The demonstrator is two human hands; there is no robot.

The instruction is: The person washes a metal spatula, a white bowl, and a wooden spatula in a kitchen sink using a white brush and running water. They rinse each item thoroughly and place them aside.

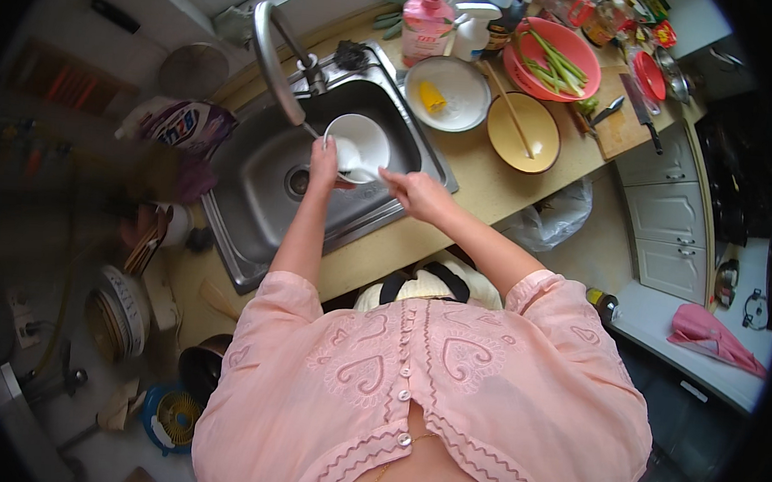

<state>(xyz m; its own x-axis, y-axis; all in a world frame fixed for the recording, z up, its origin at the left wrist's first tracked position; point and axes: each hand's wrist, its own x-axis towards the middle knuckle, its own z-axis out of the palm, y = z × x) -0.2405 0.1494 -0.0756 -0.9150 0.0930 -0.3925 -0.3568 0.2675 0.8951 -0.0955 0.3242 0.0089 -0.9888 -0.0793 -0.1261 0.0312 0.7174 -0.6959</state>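
Observation:
Above the steel sink (253,223), my left hand (323,162) grips a white bowl (374,134) by its near left rim, tilted under the curved faucet (277,68). A thin streak, which looks like water, runs from the spout to the bowl's edge. My right hand (414,194) is closed on a white spoon (366,171), pointing into the bowl's mouth. The spoon is blurred, and part of its handle is hidden by my fingers. Below the bowl, the drain (297,181) shows in the basin. A dark scrubber (352,56) lies behind the basin.
Right of the sink stand a white bowl with a yellow piece inside (469,99), a yellow bowl (537,131) with chopsticks across it, and a pink basin (586,62) of green stalks. A knife (643,116) lies by the cutting board (627,150). A pink pump bottle (427,33) stands behind.

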